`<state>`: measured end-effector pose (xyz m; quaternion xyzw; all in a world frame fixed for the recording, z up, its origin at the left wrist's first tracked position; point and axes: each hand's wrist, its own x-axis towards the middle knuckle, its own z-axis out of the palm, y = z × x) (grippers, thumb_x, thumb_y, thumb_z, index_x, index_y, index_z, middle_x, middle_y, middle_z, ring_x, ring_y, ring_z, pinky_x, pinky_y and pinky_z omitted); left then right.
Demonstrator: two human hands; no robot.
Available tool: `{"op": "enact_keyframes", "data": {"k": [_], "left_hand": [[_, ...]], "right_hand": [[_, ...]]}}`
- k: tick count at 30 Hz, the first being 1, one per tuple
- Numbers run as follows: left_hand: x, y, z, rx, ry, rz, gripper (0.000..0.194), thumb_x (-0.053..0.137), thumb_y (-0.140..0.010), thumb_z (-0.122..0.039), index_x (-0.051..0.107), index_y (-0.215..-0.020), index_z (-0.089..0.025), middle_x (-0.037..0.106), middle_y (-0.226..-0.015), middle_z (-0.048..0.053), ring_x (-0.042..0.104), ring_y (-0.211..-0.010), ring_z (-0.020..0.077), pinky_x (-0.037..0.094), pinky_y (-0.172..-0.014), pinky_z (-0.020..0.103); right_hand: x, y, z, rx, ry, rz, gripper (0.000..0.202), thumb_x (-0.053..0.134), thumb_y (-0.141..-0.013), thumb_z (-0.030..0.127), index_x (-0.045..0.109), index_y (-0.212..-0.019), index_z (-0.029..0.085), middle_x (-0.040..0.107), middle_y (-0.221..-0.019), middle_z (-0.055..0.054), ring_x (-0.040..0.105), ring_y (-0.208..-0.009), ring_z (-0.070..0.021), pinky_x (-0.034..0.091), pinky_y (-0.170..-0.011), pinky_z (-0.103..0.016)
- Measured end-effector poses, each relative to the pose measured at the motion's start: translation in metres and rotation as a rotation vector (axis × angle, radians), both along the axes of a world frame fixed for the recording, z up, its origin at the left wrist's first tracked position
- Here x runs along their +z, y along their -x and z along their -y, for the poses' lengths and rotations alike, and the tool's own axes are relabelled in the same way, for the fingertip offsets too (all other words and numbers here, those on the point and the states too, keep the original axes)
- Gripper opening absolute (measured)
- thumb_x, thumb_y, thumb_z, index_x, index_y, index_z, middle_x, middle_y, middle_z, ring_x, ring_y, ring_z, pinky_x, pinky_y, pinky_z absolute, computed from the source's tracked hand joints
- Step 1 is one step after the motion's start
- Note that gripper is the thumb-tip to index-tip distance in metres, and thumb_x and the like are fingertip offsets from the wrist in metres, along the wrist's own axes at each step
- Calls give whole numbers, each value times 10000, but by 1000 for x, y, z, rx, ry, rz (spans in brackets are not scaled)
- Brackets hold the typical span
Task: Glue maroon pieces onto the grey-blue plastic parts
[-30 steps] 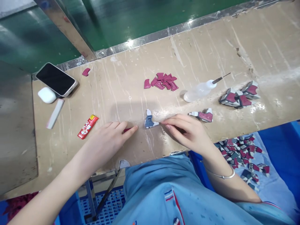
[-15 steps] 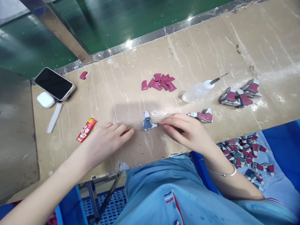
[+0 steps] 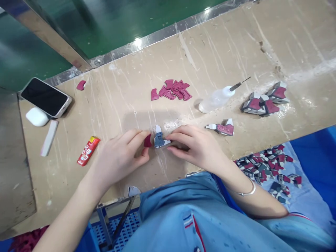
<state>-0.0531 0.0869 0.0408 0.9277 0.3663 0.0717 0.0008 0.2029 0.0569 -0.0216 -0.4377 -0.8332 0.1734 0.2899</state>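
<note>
My left hand (image 3: 126, 152) pinches a dark red plastic piece (image 3: 147, 140) between thumb and fingers, just left of a small boot-shaped part. This blue-grey and white boot-shaped part (image 3: 159, 139) lies on the table with its white peg pointing away from me. My right hand (image 3: 193, 143) is closed on the part's white right end, fingertips and thumb pressed around it. Beyond the hands lies a loose pile of dark red pieces (image 3: 178, 89). Right of my right hand rests a similar part with a dark red piece (image 3: 225, 129) on it.
A clear squeeze bottle with a needle tip (image 3: 216, 99) lies on its side. Farther right sit several joined parts (image 3: 264, 103). At left are a phone (image 3: 45, 97), a white case (image 3: 37, 117), a pale strip (image 3: 49, 138) and a red packet (image 3: 88, 150). A blue bin (image 3: 309, 154) holds many parts.
My left hand has moved right towards the boot-shaped part, and a dark red piece now shows in its fingers. My right hand stays at the part's right end. The camera view has shifted slightly.
</note>
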Motion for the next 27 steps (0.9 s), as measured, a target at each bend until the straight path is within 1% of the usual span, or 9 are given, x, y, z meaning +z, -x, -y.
{"op": "enact_keyframes", "data": {"k": [3, 6, 9, 11, 13, 16, 20, 24, 27], "left_hand": [[7, -18, -2, 11, 42, -56, 277, 534, -992, -133, 754, -1159, -114, 819, -881, 65, 778, -716, 258, 497, -563, 350], [12, -29, -5, -3, 68, -93, 287, 533, -962, -100, 766, -1129, -94, 784, -788, 63, 771, -697, 280, 494, -566, 360], [14, -36, -5, 13, 113, -125, 301, 519, -946, -76, 762, -1123, -81, 779, -780, 73, 774, -697, 281, 519, -578, 357], [15, -39, -4, 23, 131, -137, 306, 509, -964, -87, 751, -1150, -71, 798, -820, 85, 781, -701, 275, 542, -582, 359], [18, -42, -1, 6, 113, -144, 320, 483, -994, -96, 739, -1180, -50, 811, -860, 102, 787, -706, 269, 562, -583, 363], [22, -45, 2, -32, 38, -179, 360, 416, -1041, -97, 724, -1207, -12, 793, -822, 106, 783, -694, 268, 564, -554, 364], [24, -48, 7, -29, -31, -245, 395, 359, -1090, -96, 715, -1241, -19, 811, -850, 116, 791, -710, 254, 580, -566, 344], [21, -53, 13, 8, -86, -229, 370, 379, -1101, -99, 722, -1200, -4, 788, -798, 109, 772, -686, 243, 576, -569, 333], [18, -56, 15, 20, -74, -189, 341, 416, -1107, -112, 727, -1188, 2, 779, -797, 114, 773, -697, 253, 582, -573, 341]], "right_hand": [[-4, 3, -1, -22, -8, -6, 174, 630, -1094, 286, 778, -1107, 194, 810, -970, -73, 745, -814, -216, 556, -694, -330], [-10, 7, -1, -63, -42, -29, 178, 612, -1089, 260, 776, -1046, 204, 792, -911, -60, 717, -779, -206, 531, -685, -320], [-12, 9, 0, -73, -44, -74, 185, 601, -1080, 239, 763, -995, 211, 778, -875, -47, 696, -752, -186, 520, -692, -302], [-11, 10, 1, -70, -46, -98, 198, 586, -1077, 218, 753, -971, 203, 766, -850, -42, 688, -739, -178, 515, -683, -292], [-9, 10, 2, -76, -59, -100, 223, 569, -1073, 195, 743, -933, 187, 751, -822, -43, 674, -717, -173, 505, -656, -285], [-6, 11, 3, -84, -80, -84, 253, 557, -1063, 174, 732, -880, 167, 732, -793, -48, 654, -686, -168, 489, -617, -287], [-5, 12, 4, -101, -72, -90, 238, 568, -1043, 157, 728, -867, 167, 732, -795, -50, 657, -701, -173, 480, -610, -293], [-6, 13, 5, -122, -46, -78, 255, 558, -1038, 166, 709, -835, 189, 720, -783, -38, 638, -701, -170, 453, -603, -293], [-6, 13, 5, -133, -49, -68, 266, 547, -1037, 166, 698, -820, 194, 701, -760, -24, 610, -676, -160, 422, -585, -290]]}}
